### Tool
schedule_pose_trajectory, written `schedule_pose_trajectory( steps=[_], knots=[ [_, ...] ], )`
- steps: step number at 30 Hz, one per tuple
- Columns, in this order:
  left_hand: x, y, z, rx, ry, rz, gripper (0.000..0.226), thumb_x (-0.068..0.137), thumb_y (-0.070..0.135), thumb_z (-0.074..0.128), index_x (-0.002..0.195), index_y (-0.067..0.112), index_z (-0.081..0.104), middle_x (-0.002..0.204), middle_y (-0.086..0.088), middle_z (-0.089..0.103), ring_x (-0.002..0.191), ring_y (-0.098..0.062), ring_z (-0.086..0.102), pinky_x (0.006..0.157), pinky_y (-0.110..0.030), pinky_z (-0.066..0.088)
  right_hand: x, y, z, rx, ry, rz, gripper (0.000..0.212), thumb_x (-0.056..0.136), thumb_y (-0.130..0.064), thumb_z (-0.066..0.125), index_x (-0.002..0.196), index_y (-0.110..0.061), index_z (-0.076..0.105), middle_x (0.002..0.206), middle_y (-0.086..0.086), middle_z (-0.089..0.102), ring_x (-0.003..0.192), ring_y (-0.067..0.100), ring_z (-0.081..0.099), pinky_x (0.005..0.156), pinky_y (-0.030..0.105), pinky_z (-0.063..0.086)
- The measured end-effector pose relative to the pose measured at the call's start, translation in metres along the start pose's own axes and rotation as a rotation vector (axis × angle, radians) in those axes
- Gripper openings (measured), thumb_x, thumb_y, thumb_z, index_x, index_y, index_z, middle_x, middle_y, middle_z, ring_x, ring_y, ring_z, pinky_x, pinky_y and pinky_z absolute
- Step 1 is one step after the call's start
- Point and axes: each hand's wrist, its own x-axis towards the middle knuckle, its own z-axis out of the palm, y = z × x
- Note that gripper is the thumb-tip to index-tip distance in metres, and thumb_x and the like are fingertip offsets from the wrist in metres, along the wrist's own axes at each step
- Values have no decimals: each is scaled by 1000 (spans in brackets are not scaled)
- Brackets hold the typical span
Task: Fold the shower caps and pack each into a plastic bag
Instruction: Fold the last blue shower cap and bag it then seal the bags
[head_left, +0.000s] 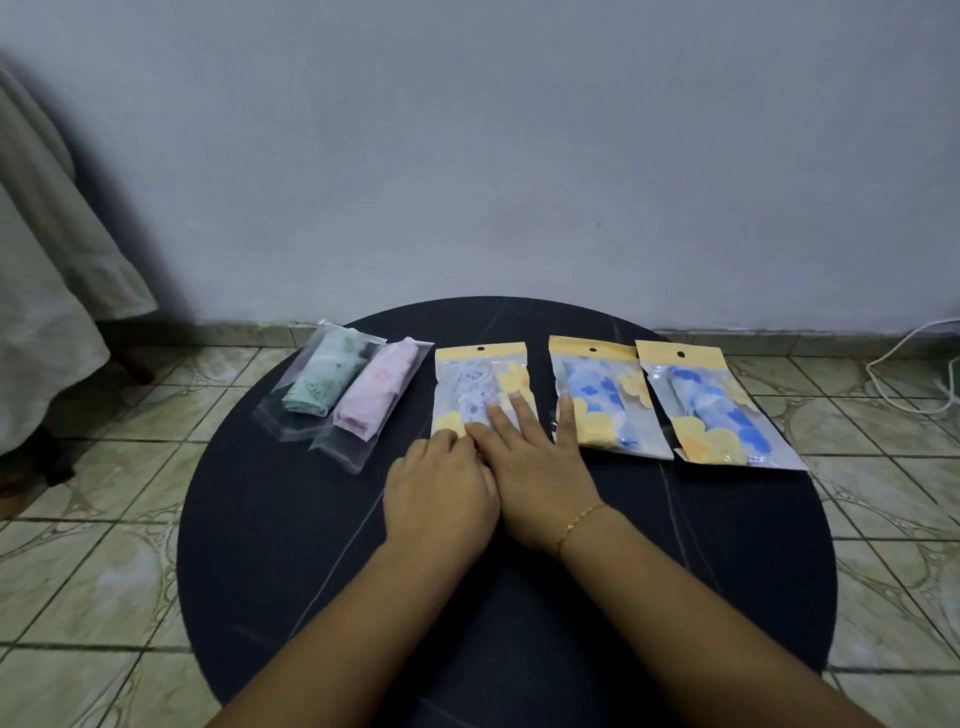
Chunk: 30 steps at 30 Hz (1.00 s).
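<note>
**Both hands on the middle bag**

I see my left hand (441, 493) curled at the near edge of the yellow-topped plastic bag holding a pale folded cap (480, 389); my right hand (530, 467) presses flat, fingers spread. It lies straight ahead, long axis pointing away. Bare round black tabletop (291, 519) lies nearer me.

Worn at head height, looking forward and steeply down across a round dark table (322, 545) whose top fills the lower centre of the frame. Wide-angled and close, with both forearms entering from the bottom edge and the left hand (441, 493) and right hand (535, 467) meeting mid-frame. Farther off, takes in tiled floor (104, 571) at both sides and a pale wall (467, 156) across the upper half.
</note>
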Motion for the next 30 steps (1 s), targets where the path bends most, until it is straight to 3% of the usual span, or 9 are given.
schedule_pose_trajectory(
  steps=[6,8,11,14,16,19,23,27,30],
  knots=[
    [32,0,14,13,18,78,46,94,31,19,121,19,54,120,6,54,108,-17,49,83,-28,35,24,14,9,-67,13,56,55,98,-38,23,149,-26,5,159,4,-3,143,26,-19,84,55,-40],
    [35,0,14,7,25,94,60,88,35,9,126,19,53,132,4,50,115,-17,46,87,-29,35,29,18,12,-71,13,81,57,98,-40,22,150,-27,2,159,4,-6,142,26,-23,82,54,-40],
    [37,-7,9,54,36,75,50,94,38,24,136,21,45,152,2,29,132,-17,31,100,-32,27,33,14,14,-57,48,97,57,98,-41,20,150,-26,1,159,5,-6,142,25,-22,87,54,-38],
    [39,-22,0,95,39,8,57,93,40,37,146,22,27,158,-3,10,143,-21,7,109,-37,14,34,3,15,-16,215,136,56,91,-43,29,140,-21,42,148,14,37,142,33,22,105,61,-12],
    [42,-34,-7,118,33,-49,62,92,42,39,147,20,22,159,-7,6,145,-23,-4,112,-40,9,32,-5,16,13,272,121,57,80,-46,40,127,-19,58,133,14,55,132,35,41,106,62,6],
    [45,-53,-11,160,-26,-113,63,92,45,37,146,17,21,158,-13,9,145,-26,-13,114,-42,1,21,-21,18,-10,297,67,59,73,-41,57,129,-20,56,134,12,55,132,34,41,107,61,6],
    [37,-64,-17,166,-40,-109,53,94,46,32,141,20,32,153,-3,25,146,-25,-6,114,-43,3,8,-41,14,14,286,30,55,76,-34,39,126,-21,58,133,8,55,132,30,42,106,61,12],
    [19,-64,-29,138,-29,-47,49,96,47,28,138,25,38,147,5,36,145,-22,4,110,-42,9,-1,-46,13,18,342,-7,62,66,-31,69,126,-19,58,131,8,58,129,30,45,105,60,13],
    [-2,-60,-36,103,-28,27,45,97,47,25,136,30,41,146,10,37,145,-17,6,108,-39,9,-11,-45,10,59,349,-36,61,69,-31,62,128,-18,55,130,6,58,128,29,47,105,58,14]
  ],
)
